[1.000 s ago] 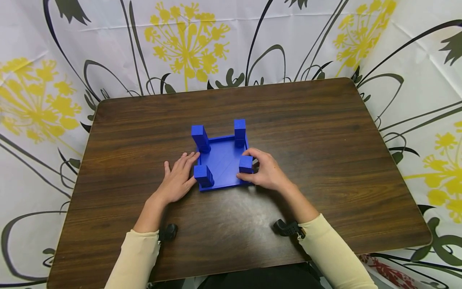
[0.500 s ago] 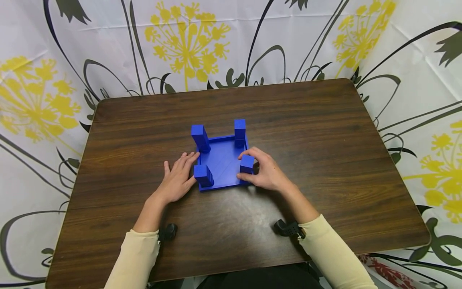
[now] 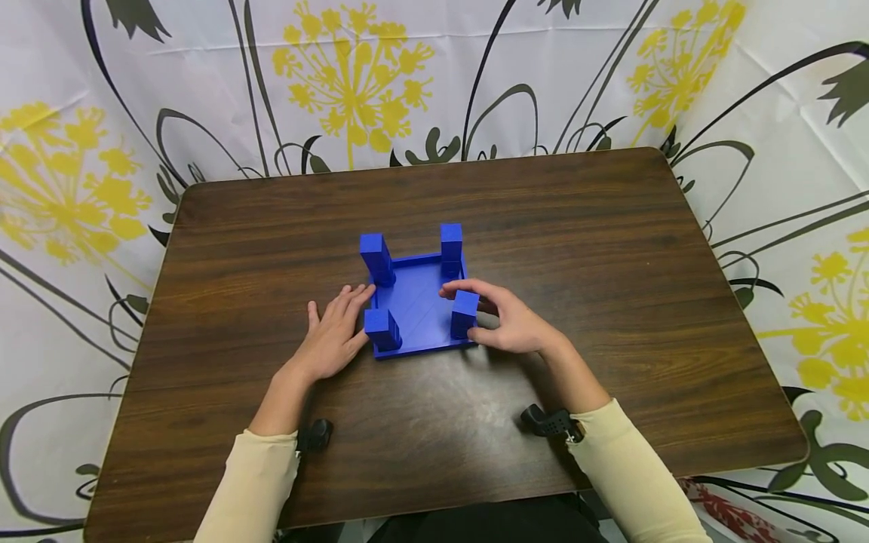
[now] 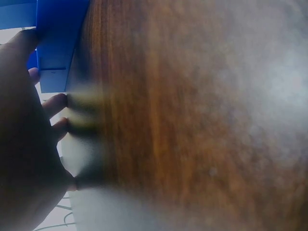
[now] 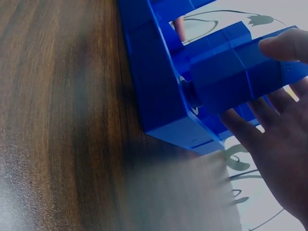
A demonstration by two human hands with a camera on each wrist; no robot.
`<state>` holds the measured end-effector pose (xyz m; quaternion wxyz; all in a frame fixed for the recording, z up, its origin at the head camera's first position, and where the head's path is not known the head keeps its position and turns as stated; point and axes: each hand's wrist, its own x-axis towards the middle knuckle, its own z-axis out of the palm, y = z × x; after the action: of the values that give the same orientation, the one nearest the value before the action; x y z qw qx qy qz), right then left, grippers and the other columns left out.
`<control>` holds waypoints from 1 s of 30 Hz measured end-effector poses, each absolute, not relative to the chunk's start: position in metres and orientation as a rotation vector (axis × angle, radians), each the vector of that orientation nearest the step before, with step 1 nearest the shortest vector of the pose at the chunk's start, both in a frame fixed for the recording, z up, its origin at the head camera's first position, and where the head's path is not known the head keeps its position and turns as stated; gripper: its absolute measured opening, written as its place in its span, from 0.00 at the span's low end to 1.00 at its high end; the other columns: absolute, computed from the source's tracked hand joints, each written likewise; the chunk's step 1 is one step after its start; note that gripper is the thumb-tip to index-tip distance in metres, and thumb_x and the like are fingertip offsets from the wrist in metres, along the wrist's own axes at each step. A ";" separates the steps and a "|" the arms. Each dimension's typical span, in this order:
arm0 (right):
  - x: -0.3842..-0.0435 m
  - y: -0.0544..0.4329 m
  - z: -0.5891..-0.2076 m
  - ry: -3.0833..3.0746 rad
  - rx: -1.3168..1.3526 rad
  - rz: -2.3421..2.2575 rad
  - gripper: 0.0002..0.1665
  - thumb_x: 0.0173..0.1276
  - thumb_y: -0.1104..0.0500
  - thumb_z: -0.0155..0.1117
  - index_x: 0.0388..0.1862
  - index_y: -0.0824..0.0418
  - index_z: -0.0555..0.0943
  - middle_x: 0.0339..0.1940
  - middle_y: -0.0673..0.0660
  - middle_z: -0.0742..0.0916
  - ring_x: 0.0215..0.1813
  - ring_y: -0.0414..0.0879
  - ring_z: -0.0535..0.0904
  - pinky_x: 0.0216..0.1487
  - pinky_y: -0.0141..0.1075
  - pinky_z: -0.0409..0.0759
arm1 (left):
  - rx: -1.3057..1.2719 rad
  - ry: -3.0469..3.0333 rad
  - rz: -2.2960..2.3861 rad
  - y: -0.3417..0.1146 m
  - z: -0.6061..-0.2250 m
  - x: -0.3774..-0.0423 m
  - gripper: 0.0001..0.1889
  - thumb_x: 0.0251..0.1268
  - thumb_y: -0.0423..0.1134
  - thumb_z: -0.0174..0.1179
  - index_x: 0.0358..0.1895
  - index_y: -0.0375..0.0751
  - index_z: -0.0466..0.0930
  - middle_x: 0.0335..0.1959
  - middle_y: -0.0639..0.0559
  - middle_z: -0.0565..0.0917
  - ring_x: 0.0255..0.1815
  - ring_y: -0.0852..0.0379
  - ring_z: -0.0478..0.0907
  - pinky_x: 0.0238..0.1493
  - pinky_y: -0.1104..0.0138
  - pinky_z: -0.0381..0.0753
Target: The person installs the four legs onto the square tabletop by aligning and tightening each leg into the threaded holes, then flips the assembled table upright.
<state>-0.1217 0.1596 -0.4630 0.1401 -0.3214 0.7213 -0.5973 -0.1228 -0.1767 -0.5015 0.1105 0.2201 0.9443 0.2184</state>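
Observation:
A shallow blue square tray (image 3: 424, 305) lies on the table with a blue square post standing at each corner. My right hand (image 3: 512, 320) is loosely around the near right post (image 3: 465, 313). Its index finger reaches past the far side and its thumb is beside the post's base. In the right wrist view, a narrow round peg (image 5: 191, 92) shows between that post and the tray wall. My left hand (image 3: 333, 339) lies spread along the tray's left side, fingertips at the edge next to the far left post (image 3: 377, 259) and thumb beside the near left post (image 3: 383, 329).
The far right post (image 3: 451, 249) stands upright behind the right hand's fingers. Everything rests on a brown wood-grain table (image 3: 611, 241). A white curtain (image 3: 224, 75) with yellow and grey plants hangs behind and beside the table. A black wrist device (image 3: 315, 435) sits below each hand.
My right hand has loosened from the near right post: the thumb has slid off its front to the right and the index finger has straightened. The left hand stays put.

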 end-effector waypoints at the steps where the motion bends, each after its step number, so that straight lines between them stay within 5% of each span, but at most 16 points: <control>1: -0.121 0.159 -0.459 2.064 -0.939 -1.730 0.40 0.55 0.82 0.58 0.69 0.66 0.68 0.66 0.62 0.77 0.69 0.51 0.69 0.68 0.53 0.64 | 0.646 2.773 0.642 -0.177 -0.501 -0.123 0.35 0.75 0.48 0.50 0.80 0.56 0.44 0.79 0.46 0.51 0.79 0.43 0.39 0.63 0.29 0.27; 6: -0.117 0.160 -0.449 2.029 -0.932 -1.727 0.34 0.57 0.81 0.57 0.65 0.71 0.70 0.63 0.65 0.79 0.67 0.53 0.72 0.67 0.56 0.65 | 0.639 2.768 0.636 -0.177 -0.502 -0.123 0.35 0.75 0.48 0.50 0.80 0.57 0.44 0.79 0.46 0.51 0.79 0.43 0.39 0.63 0.29 0.27; 13: -0.123 0.164 -0.469 2.065 -0.917 -1.709 0.34 0.60 0.75 0.65 0.65 0.60 0.73 0.59 0.54 0.82 0.63 0.48 0.74 0.65 0.49 0.69 | 0.638 2.773 0.634 -0.176 -0.502 -0.123 0.35 0.75 0.49 0.50 0.79 0.57 0.44 0.79 0.46 0.51 0.79 0.43 0.39 0.63 0.29 0.28; 24: -0.117 0.158 -0.457 2.149 -0.785 -1.673 0.28 0.59 0.76 0.66 0.59 0.68 0.73 0.56 0.63 0.80 0.54 0.53 0.77 0.60 0.54 0.72 | 0.639 2.772 0.641 -0.176 -0.502 -0.123 0.35 0.75 0.50 0.49 0.79 0.56 0.45 0.79 0.46 0.51 0.79 0.43 0.40 0.63 0.29 0.27; 30: -0.120 0.158 -0.466 2.196 -0.710 -1.648 0.27 0.59 0.71 0.71 0.57 0.63 0.75 0.52 0.58 0.80 0.50 0.50 0.78 0.60 0.50 0.73 | 0.641 2.774 0.641 -0.175 -0.501 -0.123 0.35 0.76 0.50 0.49 0.79 0.56 0.45 0.79 0.46 0.51 0.79 0.43 0.39 0.63 0.29 0.28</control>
<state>-0.1197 0.1578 -0.4665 0.1522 -0.2473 0.7655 -0.5742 -0.1228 -0.1749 -0.5014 0.1115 0.2183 0.9446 0.2184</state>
